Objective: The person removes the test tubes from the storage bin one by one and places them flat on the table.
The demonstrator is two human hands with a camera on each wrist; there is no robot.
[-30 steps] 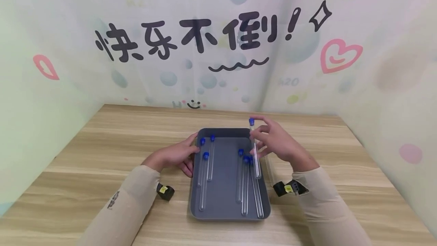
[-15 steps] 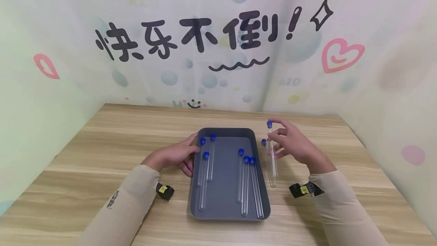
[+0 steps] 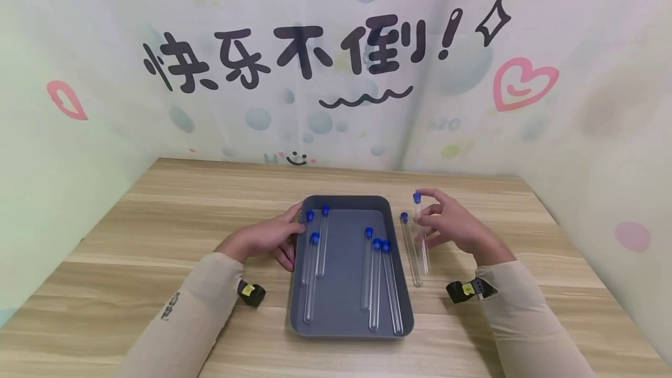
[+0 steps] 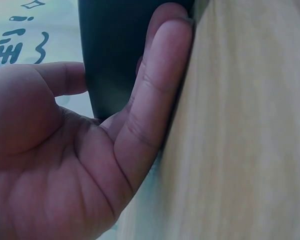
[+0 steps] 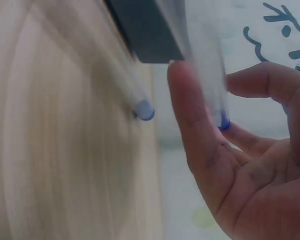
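Observation:
In the head view a grey rectangular tray [image 3: 343, 284] sits on the table. My left hand [image 3: 268, 239] holds its left side, thumb at the rim and the other fingers along the outer wall [image 4: 112, 60]. To the right of the tray, my right hand [image 3: 454, 227] grips a clear test tube [image 3: 424, 258] by its upper part, below the blue cap. The tube stands tilted, cap end up, close over the table. Between tray and hand, another blue-capped test tube [image 3: 412, 252] lies on the wood; its cap [image 5: 145, 110] shows in the right wrist view.
Inside the tray lie three test tubes along the left [image 3: 311, 287] and three along the right [image 3: 374, 293], caps toward the back. The wooden table [image 3: 184, 209] ends at a printed cloth backdrop [image 3: 236, 127].
My right hand has carried the test tube from over the tray's right side out to the right, then lowered it toward the table beside the other tube. The left hand stays on the tray.

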